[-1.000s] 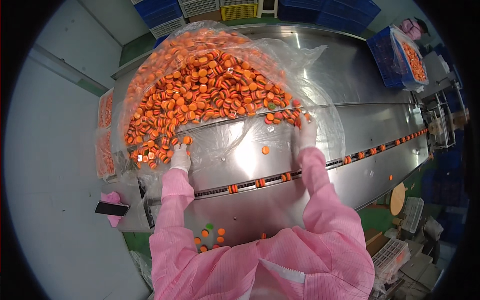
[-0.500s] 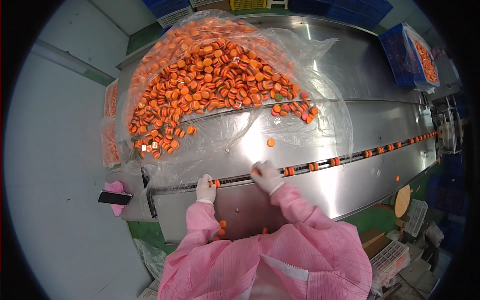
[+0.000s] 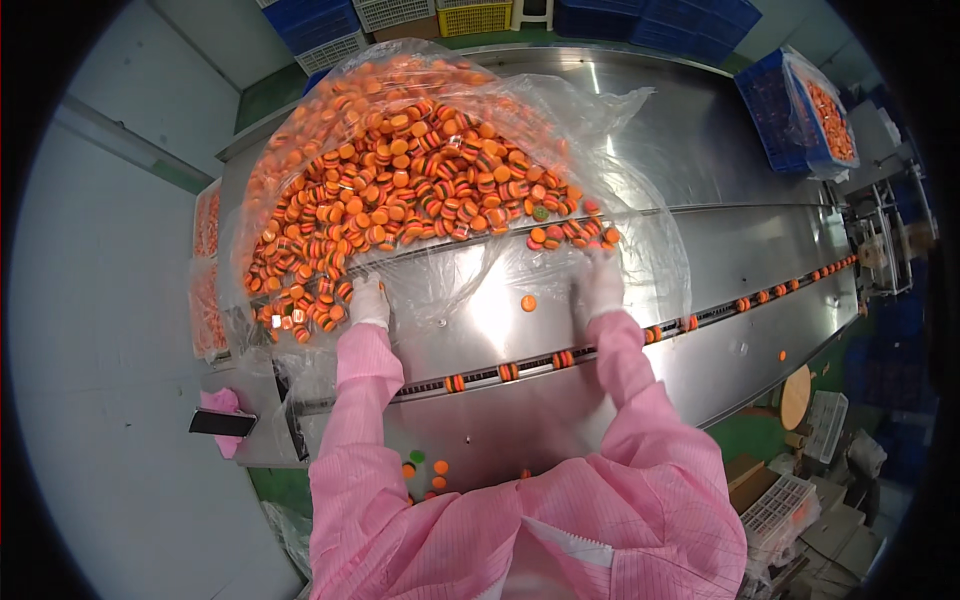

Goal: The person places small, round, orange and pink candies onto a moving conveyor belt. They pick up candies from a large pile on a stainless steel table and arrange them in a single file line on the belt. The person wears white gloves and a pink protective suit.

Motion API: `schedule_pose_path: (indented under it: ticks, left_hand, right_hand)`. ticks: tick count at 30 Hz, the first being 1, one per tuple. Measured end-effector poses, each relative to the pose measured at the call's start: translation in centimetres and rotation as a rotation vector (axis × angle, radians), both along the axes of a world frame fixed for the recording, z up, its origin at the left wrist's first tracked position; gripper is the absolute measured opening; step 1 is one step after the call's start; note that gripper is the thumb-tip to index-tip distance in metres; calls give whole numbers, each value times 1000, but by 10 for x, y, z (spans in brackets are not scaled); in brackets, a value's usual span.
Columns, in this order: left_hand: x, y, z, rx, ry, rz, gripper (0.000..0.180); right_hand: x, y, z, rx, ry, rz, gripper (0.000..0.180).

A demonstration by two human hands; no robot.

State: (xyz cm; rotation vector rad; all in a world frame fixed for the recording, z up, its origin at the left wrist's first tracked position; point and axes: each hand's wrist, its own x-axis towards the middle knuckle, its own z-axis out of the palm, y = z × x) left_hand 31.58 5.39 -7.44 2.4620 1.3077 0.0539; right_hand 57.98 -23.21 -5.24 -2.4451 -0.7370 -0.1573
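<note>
The left hand (image 3: 368, 302) has its fingers at the lower edge of the pile of striped orange pieces (image 3: 420, 190), with pieces just beside them at 10 o'clock; finger spread and hold cannot be determined. The right hand (image 3: 602, 284) is blurred, fingers directed to 12 o'clock; their spread and hold likewise cannot be determined. A small cluster of pieces (image 3: 572, 229) lies just beside these fingers at 11 o'clock, nearer the right hand than the left. A single orange piece (image 3: 528, 303) lies between the hands, at 8 o'clock from the right fingers. Toward 6 o'clock, the narrow channel (image 3: 425, 386) crosses the worktop (image 3: 560, 420), its long axis running from 8–9 to 2–3 o'clock, carrying spaced pieces (image 3: 508, 371) with stripes across that axis
</note>
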Motion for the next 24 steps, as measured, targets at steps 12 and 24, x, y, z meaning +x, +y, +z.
schedule_pose_path:
  ticks: [12,24]
  left_hand:
    - [-94,-149,10,-761,-273,510,18]
    - [-65,2,18,295,-97,107,28]
  right_hand:
    - [87,33,-20,-573,84,187,29]
    - [80,17,-41,-505,186,59,30]
